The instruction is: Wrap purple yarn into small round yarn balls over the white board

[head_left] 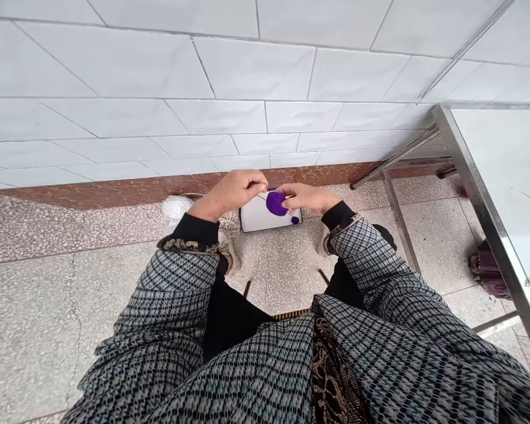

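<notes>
My right hand point(307, 197) is closed around the right side of a purple ball of yarn point(275, 203), held up in front of me. Close by on the left, my left hand point(242, 187) pinches with thumb and forefinger; a thin dark strand of yarn runs from the pinch towards the ball. Below the hands, a white tray or box with a dark rim point(260, 221) lies on the floor. A much smaller purple ball point(295, 220) shows over its right end, with a strand leading up to the larger ball.
A white yarn ball point(176, 207) and loose cream strands point(230, 224) lie on the floor to the left, by my shoe. At the right stands a metal-framed table point(472, 171), with a dark reddish bundle point(490, 271) beneath. A tiled wall point(247, 123) rises ahead.
</notes>
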Motion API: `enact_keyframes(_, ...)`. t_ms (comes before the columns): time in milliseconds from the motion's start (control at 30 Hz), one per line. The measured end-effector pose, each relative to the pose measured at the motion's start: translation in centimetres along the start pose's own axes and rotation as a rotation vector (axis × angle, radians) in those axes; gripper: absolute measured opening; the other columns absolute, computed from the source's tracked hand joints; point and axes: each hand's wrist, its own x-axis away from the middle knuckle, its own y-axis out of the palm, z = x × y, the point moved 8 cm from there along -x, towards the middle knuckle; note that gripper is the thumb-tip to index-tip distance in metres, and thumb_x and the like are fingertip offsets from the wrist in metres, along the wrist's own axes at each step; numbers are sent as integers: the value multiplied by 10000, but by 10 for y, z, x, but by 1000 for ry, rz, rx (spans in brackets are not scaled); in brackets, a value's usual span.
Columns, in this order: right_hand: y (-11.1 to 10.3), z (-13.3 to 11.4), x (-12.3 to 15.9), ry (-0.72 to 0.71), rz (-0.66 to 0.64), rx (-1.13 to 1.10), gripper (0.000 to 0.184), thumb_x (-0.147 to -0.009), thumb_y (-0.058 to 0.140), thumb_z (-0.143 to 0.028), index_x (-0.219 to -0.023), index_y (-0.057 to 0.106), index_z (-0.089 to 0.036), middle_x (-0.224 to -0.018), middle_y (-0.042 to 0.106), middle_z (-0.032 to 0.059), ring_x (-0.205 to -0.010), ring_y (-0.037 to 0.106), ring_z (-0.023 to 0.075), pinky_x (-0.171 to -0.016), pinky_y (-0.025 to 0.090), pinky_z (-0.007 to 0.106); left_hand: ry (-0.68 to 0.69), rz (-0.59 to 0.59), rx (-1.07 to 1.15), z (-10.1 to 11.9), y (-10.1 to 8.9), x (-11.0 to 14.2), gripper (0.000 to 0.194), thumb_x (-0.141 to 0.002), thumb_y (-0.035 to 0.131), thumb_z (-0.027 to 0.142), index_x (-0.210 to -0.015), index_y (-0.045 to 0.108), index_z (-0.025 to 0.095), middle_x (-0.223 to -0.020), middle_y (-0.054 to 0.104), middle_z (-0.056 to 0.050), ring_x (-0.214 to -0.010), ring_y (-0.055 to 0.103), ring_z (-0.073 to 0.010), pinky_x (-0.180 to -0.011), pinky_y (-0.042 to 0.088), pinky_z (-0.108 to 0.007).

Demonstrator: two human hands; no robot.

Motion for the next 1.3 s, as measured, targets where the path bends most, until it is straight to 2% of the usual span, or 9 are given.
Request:
enact_keyframes(200, 1, -27, 18, -277, -124, -250, 561, -677, 923, -426, -1101, 654, -175, -945, 677, 5, -758, 611, 107, -675, 545, 222, -115, 61, 106, -32, 3, -7, 278, -914, 537, 399, -823, 665, 171, -783, 674, -30, -769, 587, -184, -756, 456, -310)
enact_keyframes(400, -46, -40, 18, -331, 296, -198, 500, -819, 824, -486, -1155, 594, -196, -943, 627, 10, -724, 567, 102, -695, 539, 248, 57, -218, 86, 14, 52, -3, 241, -910, 520, 328, -789, 672, 185, -731, 651, -9, -686, 562, -150, -714, 437, -285)
enact_keyframes(533, -51, -29, 13, -154, 479, 148, 304, -810, 745, -205, -1076, 601, -173, -967, 646, 26, -817, 587, 141, -793, 546, 304, 157, -218, 114, 40, 47, 4, 241, -920, 534, 321, -793, 687, 184, -784, 695, -28, -705, 594, -147, -723, 461, -283)
enact_keyframes(667, -19, -19, 7, -33, 192, 269, 306, -748, 732, -112, -1031, 626, -162, -932, 659, 24, -802, 591, 151, -742, 540, 292, 74, -32, 120, 25, 13, 2, 238, -918, 559, 334, -822, 705, 173, -824, 719, -41, -783, 639, -167, -775, 497, -298)
enact_keyframes(767, 8, -22, 12, -82, -105, 95, 338, -762, 748, -164, -1074, 620, -167, -959, 661, 18, -791, 606, 131, -680, 540, 254, 4, 43, 133, 7, 0, 0, 231, -911, 566, 328, -838, 709, 162, -833, 717, -41, -807, 642, -176, -796, 506, -308)
enact_keyframes(867, 15, -33, 17, -190, -211, -76, 392, -778, 811, -286, -1096, 611, -174, -992, 663, 14, -800, 607, 112, -700, 551, 241, -63, 80, 120, -8, 0, -3, 247, -919, 565, 345, -828, 699, 158, -796, 693, -29, -779, 612, -174, -775, 488, -309)
enact_keyframes(1000, -6, -42, 17, -293, -10, -161, 509, -775, 873, -458, -1127, 623, -190, -1012, 655, 26, -834, 600, 118, -703, 535, 226, -105, 53, 65, -12, 19, -8, 243, -924, 560, 331, -810, 703, 171, -787, 696, -22, -764, 591, -174, -745, 456, -306)
enact_keyframes(1167, -40, -38, 14, -275, 389, -48, 374, -853, 780, -354, -1142, 611, -189, -1004, 657, 32, -876, 613, 147, -763, 550, 271, 92, -278, 83, 23, 60, -3, 239, -900, 564, 302, -718, 671, 189, -650, 606, 9, -619, 523, -137, -654, 409, -278)
enact_keyframes(1300, -46, -28, 13, -129, 473, 250, 275, -791, 734, -139, -1041, 623, -169, -984, 693, 36, -899, 625, 168, -912, 554, 356, 114, -204, 99, 32, 43, 1, 212, -906, 574, 303, -795, 710, 184, -793, 711, -30, -725, 610, -154, -738, 466, -292)
